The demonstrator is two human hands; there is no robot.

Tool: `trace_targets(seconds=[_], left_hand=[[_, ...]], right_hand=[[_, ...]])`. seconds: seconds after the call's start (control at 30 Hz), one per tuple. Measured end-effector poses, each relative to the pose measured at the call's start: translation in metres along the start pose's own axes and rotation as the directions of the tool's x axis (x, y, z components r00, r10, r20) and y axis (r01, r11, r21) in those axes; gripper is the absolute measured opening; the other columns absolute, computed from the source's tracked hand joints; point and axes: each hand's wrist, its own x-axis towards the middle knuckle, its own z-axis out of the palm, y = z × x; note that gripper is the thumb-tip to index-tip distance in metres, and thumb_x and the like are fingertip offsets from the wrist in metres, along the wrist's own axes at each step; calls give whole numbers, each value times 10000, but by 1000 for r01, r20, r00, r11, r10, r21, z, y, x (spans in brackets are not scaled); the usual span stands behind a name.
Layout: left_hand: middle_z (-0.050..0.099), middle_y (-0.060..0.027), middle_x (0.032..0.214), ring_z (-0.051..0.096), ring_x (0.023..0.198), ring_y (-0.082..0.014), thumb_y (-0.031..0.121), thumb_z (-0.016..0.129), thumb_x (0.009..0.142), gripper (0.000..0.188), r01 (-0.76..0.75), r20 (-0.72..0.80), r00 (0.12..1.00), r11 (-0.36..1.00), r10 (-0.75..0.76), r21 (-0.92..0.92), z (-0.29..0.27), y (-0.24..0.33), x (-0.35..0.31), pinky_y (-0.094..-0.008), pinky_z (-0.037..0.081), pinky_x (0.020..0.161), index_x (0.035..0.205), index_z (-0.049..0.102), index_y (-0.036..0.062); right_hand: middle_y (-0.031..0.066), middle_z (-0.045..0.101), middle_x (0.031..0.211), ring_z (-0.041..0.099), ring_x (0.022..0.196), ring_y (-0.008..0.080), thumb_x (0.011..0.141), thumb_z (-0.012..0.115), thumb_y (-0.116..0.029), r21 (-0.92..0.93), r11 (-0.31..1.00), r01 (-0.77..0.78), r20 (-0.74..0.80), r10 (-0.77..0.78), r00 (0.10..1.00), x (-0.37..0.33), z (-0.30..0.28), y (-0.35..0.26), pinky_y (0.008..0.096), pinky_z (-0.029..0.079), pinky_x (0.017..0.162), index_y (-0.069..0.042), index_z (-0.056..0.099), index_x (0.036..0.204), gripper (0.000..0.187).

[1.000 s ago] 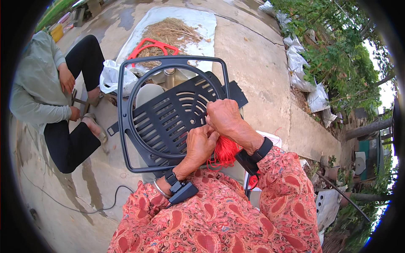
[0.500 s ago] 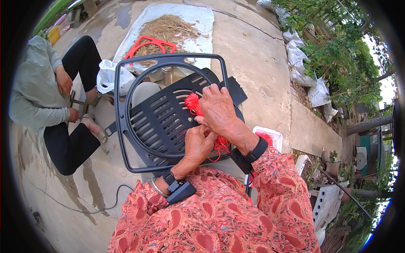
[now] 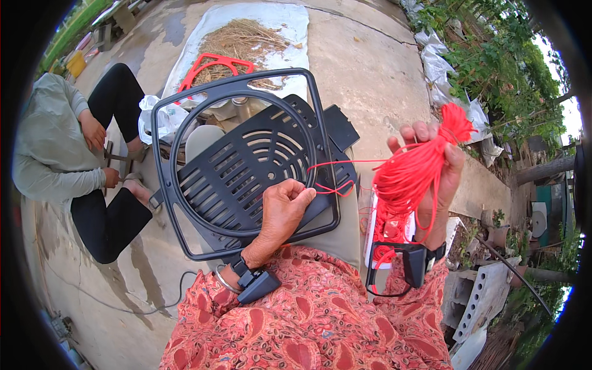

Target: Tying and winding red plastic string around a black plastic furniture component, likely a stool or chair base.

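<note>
A black frame [image 3: 161,185], a rounded rectangle with a ring inside it, lies over a black slotted plate [image 3: 231,166]. My left hand [image 3: 282,209] is closed at the right side of the ring, thumb and fingers pinched where the red cord [image 3: 345,163] meets it. The pinch itself is partly hidden. Off to the right, my right hand [image 3: 455,161] is raised and grips a thick hank of red cord [image 3: 410,172], bound near its tufted top. A strand runs from this hank to the ring, and a loose loop lies beside it.
A white tray [image 3: 370,243] with more red cord stands under my right forearm. At left a person [image 3: 58,142] sits, hands on lap. Beyond the frame are a white bag [image 3: 145,120], a metal flask [image 3: 241,110] and a red frame [image 3: 196,69] on a straw-covered sheet [image 3: 296,31].
My right hand has moved from the ring out to the right and up, carrying the hank and stretching the strand. My left hand stays near the ring; the frame has shifted slightly left.
</note>
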Motion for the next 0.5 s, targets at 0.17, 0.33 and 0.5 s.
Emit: trace_targets(seconds=[0.17,0.33,0.5], left_hand=[[581,11,576,477,537,-32,136,754,805,193,39,21,999,999,-38,-11,-4,4,-1,-231,385,480,744,647,-12],[581,27,605,479,551,-22,96,755,802,148,82,29,996,996,-81,-41,-3,13,2,-218,386,484,801,655,-12],[593,10,619,485,532,-23,111,733,843,137,101,133,987,991,-88,-89,-6,22,3,-205,386,447,859,665,-7]], right_hand=[[-39,449,663,489,631,93,946,558,-159,290,956,49,-83,-25,996,-98,-83,-90,331,447,656,-71,418,972,167],[-29,384,577,417,454,92,1000,490,-197,45,993,105,-371,-81,925,-216,-146,-148,265,397,446,-50,439,969,158],[-31,396,565,418,435,90,1006,476,-174,-147,964,-222,-701,57,711,-246,-149,-141,262,390,420,-70,476,895,152]])
